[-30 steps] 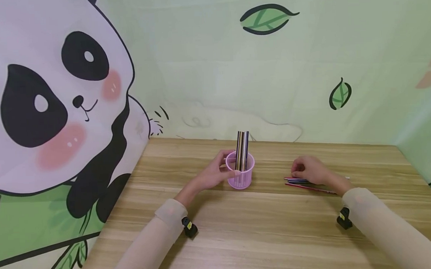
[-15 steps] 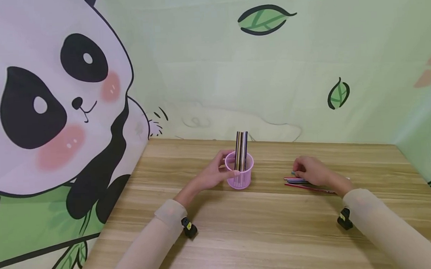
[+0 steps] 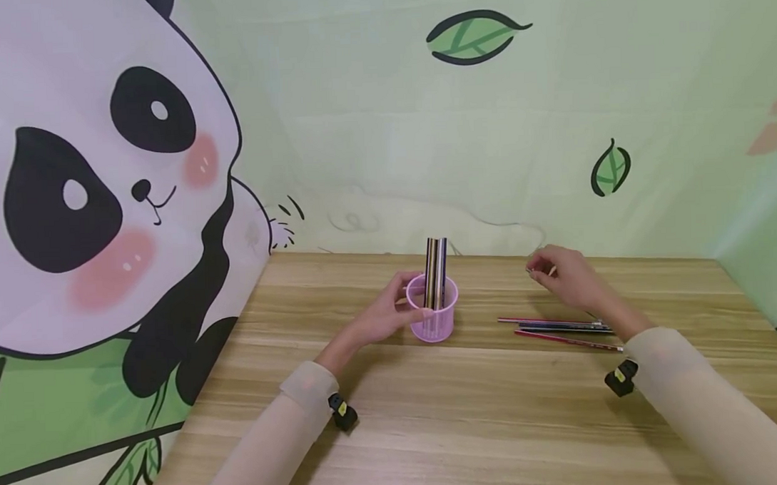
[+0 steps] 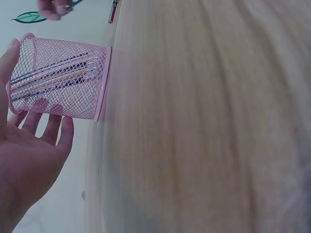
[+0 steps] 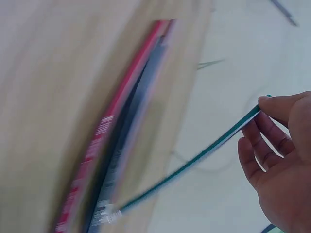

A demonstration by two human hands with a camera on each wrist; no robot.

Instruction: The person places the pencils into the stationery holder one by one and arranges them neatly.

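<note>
My left hand point(image 3: 383, 315) holds a pink mesh pencil cup point(image 3: 446, 322), thumb at the near side and fingers round the far side. The cup stands upright on the table with several pencils point(image 3: 436, 269) leaning in it; through the mesh in the left wrist view these pencils point(image 4: 53, 80) show striped, dark and tan. My right hand point(image 3: 566, 275) is raised above the table, to the right of the cup. Between thumb and fingertips it pinches one end of a green pencil point(image 5: 194, 159), which slants down past the fingers. Below that hand lie several loose pencils point(image 3: 558, 328), red and dark.
The wooden table point(image 3: 472, 418) meets a pale green wall point(image 3: 372, 150) at its back edge, just behind the cup and right hand. A big panda picture point(image 3: 103, 174) covers the wall on the left. A black wrist camera point(image 3: 621, 378) sits at the right sleeve.
My right hand has picked the green pencil off the pile and lifted it up and away toward the wall. The loose pencils are more exposed, one slid slightly left. The left hand stays put.
</note>
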